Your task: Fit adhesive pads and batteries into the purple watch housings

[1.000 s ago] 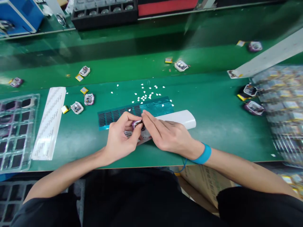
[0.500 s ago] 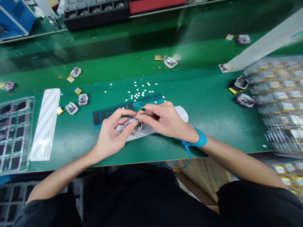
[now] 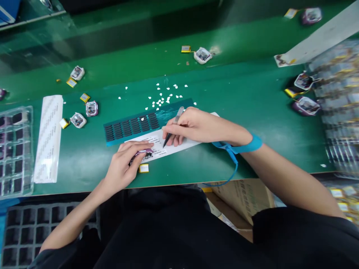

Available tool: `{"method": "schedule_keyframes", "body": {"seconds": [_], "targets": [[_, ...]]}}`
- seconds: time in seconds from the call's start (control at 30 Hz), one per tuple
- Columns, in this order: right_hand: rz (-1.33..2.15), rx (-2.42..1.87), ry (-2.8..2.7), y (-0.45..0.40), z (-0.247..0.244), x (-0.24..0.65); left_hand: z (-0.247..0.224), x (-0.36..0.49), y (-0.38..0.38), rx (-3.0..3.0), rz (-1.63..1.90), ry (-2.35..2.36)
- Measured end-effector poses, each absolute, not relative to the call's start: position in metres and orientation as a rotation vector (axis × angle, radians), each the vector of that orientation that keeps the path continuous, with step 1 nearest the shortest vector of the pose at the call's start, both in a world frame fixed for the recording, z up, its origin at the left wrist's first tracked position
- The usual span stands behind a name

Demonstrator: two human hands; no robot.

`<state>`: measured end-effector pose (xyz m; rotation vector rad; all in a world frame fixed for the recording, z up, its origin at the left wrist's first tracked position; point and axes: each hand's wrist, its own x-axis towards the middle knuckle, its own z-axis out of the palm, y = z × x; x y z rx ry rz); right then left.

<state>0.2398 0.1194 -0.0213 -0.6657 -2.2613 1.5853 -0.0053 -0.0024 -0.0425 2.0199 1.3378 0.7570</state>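
My left hand is closed around a small purple-rimmed device housing with its circuitry showing. A yellow-edged battery cell lies beside it at the table's front. In my right hand is a pair of tweezers, dark tip pointing down at a white label sheet printed with small text. Both hands rest at this sheet. Behind it lies a teal sheet with rows of black strips, partly covered by my right hand. A blue wrist strap circles my right wrist.
Small white pieces are scattered behind the teal sheet. Opened housings with batteries stand left, back and right. At left are a clear compartment tray and a white strip. Stacked clear trays and a white post stand right.
My right hand has moved from the housing down to the label sheet with the tweezers. My left hand has lowered the housing toward the table. The head view has shifted down.
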Motion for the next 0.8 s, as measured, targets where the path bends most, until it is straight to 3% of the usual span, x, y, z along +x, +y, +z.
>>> {"method": "schedule_keyframes", "body": {"seconds": [0.2,0.8], "targets": [[1.896,-0.677,-2.133,0.132,-0.031,0.244,-0.041,-0.005,-0.002,2.038,0.751,1.350],[1.929,-0.656,-2.113,0.128,-0.039,0.242,-0.040,-0.005,-0.003,2.071,0.744,1.334]]}}
